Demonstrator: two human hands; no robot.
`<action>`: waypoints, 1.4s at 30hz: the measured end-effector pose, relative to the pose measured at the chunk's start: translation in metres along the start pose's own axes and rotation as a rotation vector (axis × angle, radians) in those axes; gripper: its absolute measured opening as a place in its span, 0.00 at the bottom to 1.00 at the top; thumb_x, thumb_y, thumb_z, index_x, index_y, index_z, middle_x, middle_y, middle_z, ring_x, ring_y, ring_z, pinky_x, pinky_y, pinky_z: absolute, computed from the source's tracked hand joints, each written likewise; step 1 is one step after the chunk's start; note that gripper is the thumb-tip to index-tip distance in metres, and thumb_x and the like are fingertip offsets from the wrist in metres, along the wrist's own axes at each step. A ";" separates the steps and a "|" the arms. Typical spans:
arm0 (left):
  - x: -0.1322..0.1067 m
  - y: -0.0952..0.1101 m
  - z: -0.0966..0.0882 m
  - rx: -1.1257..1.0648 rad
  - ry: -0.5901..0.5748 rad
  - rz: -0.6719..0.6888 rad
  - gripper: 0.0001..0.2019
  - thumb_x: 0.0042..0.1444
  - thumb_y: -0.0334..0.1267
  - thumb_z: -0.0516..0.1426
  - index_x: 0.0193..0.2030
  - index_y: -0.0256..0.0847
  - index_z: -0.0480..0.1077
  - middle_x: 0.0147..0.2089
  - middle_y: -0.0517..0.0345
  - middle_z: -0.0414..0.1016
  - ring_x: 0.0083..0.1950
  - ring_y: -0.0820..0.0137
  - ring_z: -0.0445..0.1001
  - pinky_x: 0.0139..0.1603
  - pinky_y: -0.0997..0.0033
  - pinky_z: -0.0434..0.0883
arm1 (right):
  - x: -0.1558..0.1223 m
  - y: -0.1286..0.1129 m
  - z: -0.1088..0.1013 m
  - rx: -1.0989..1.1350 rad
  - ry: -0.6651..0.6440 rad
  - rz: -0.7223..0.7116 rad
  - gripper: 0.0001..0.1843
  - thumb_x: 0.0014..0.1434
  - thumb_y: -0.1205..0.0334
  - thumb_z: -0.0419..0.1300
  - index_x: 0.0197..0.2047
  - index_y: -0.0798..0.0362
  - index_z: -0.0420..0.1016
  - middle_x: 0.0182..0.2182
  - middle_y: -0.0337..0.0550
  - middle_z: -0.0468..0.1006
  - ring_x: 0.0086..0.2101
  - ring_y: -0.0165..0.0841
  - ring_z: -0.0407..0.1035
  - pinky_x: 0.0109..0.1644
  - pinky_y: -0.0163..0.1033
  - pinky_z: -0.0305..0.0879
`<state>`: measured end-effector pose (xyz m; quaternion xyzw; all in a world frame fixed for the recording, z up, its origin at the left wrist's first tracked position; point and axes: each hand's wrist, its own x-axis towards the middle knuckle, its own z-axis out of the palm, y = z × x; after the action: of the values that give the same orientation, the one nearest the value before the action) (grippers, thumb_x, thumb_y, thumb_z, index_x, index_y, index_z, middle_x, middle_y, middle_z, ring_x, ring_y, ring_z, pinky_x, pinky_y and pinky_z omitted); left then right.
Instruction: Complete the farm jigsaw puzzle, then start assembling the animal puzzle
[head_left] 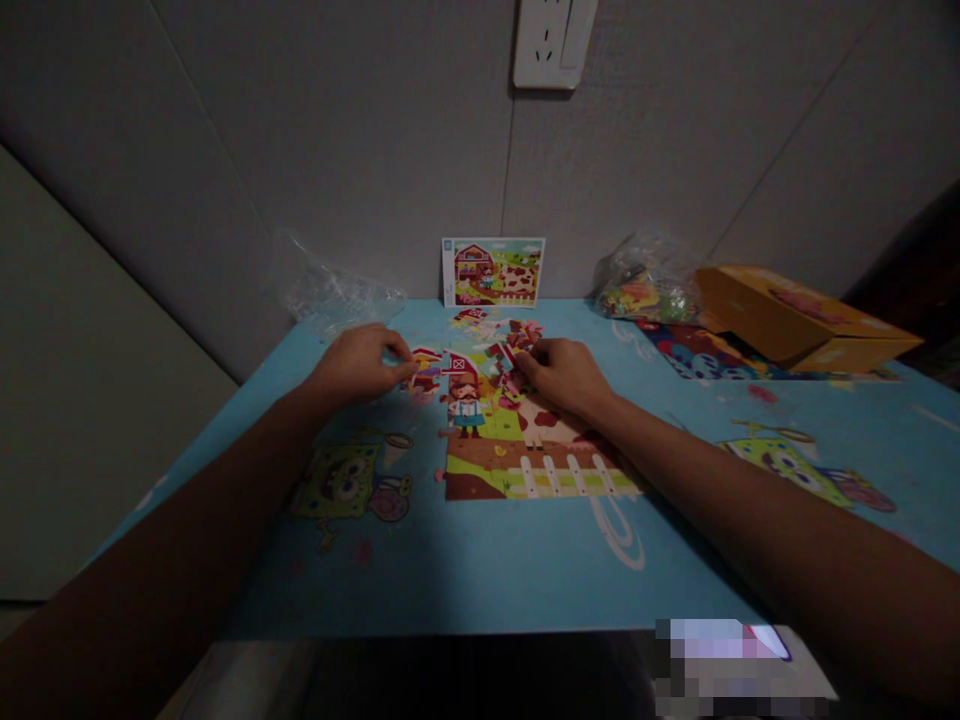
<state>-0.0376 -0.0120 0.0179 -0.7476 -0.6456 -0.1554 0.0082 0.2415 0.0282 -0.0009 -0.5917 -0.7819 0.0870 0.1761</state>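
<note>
A partly joined jigsaw puzzle (480, 465) lies on the blue table cover, with a farmer, a cow and a white fence. My right hand (566, 375) reaches over its upper edge, fingertips pinched on a red-and-white puzzle piece (504, 355). Left of the barn part, my left hand (364, 365) has thumb and forefinger closed at the edge of a barn-patterned puzzle piece (425, 375). Behind both hands are loose puzzle pieces (476, 318). A picture card (495, 272) of the same farm scene leans upright against the wall.
A crumpled clear plastic bag (334, 290) lies at the back left. Toward the back right are a bag of colourful pieces (645, 290) and an orange box (802, 310) on a dark patterned sheet (679, 350). The wall (375, 130) closes off the table's far side.
</note>
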 end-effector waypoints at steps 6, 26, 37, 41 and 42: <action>0.006 -0.011 0.018 0.002 -0.127 0.175 0.25 0.53 0.52 0.59 0.53 0.39 0.76 0.52 0.43 0.76 0.54 0.53 0.71 0.60 0.52 0.62 | 0.000 0.003 0.002 0.002 0.013 -0.028 0.21 0.64 0.51 0.51 0.33 0.55 0.79 0.30 0.53 0.81 0.30 0.38 0.71 0.34 0.39 0.54; 0.006 -0.007 0.021 -0.022 -0.128 0.196 0.29 0.57 0.56 0.55 0.58 0.40 0.73 0.58 0.44 0.71 0.59 0.52 0.66 0.63 0.52 0.56 | 0.001 0.002 -0.001 0.007 0.011 -0.043 0.20 0.63 0.52 0.52 0.30 0.55 0.79 0.29 0.50 0.80 0.29 0.36 0.68 0.32 0.39 0.51; 0.017 -0.024 0.037 0.024 0.012 0.067 0.25 0.60 0.54 0.53 0.53 0.37 0.76 0.56 0.41 0.76 0.57 0.51 0.69 0.63 0.47 0.58 | 0.001 0.005 0.001 0.171 0.078 -0.069 0.16 0.63 0.56 0.52 0.31 0.55 0.75 0.26 0.44 0.76 0.26 0.32 0.63 0.31 0.37 0.50; 0.019 -0.025 0.035 0.018 0.050 0.003 0.21 0.60 0.48 0.54 0.52 0.38 0.77 0.53 0.41 0.77 0.55 0.51 0.72 0.61 0.46 0.63 | 0.000 0.005 0.005 0.366 0.146 -0.139 0.14 0.62 0.58 0.54 0.29 0.55 0.73 0.25 0.42 0.76 0.27 0.32 0.65 0.32 0.36 0.54; 0.018 -0.022 0.033 -0.002 0.078 -0.003 0.20 0.59 0.46 0.55 0.51 0.38 0.77 0.53 0.41 0.77 0.55 0.51 0.72 0.61 0.47 0.63 | 0.000 0.005 0.005 0.424 0.151 -0.161 0.13 0.62 0.58 0.54 0.29 0.55 0.72 0.25 0.42 0.76 0.28 0.32 0.66 0.33 0.36 0.55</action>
<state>-0.0492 0.0161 -0.0136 -0.7401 -0.6458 -0.1850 0.0326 0.2440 0.0296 -0.0072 -0.4820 -0.7754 0.1905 0.3607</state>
